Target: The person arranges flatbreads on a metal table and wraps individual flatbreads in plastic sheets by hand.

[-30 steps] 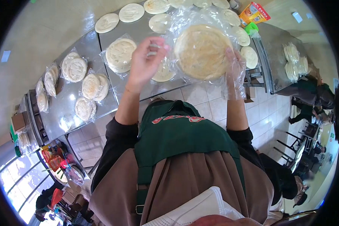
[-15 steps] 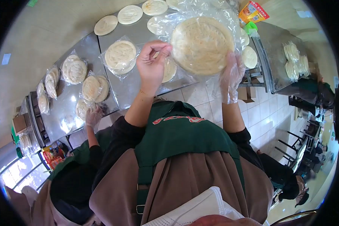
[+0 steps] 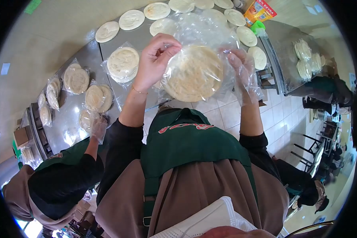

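A round flatbread [image 3: 196, 75] sits inside a clear plastic bag [image 3: 202, 29] in front of me, above the table's near edge. My left hand [image 3: 156, 59], bare, pinches the bag's left edge between thumb and fingers. On the opposite side, my right hand [image 3: 242, 65] wears a clear plastic glove and has its fingers closed on the bag's right edge. Glove and bag overlap there, so the exact grip is hard to see. Left of my left hand, a bagged stack of flatbreads [image 3: 123, 63] lies on the metal table [image 3: 101, 77].
Unbagged flatbreads [image 3: 131, 20] line the table's far side. More bagged flatbreads [image 3: 76, 78] lie to the left, where a co-worker's gloved hand [image 3: 99, 127] touches one. An orange pouch [image 3: 260, 11] stands at the far right. Another table [image 3: 283, 43] holds bagged stacks.
The bagged flatbread has come down and closer to me, slightly left. My right hand has shifted from the bread's side to the bag's upper right edge; my left still pinches the bag.
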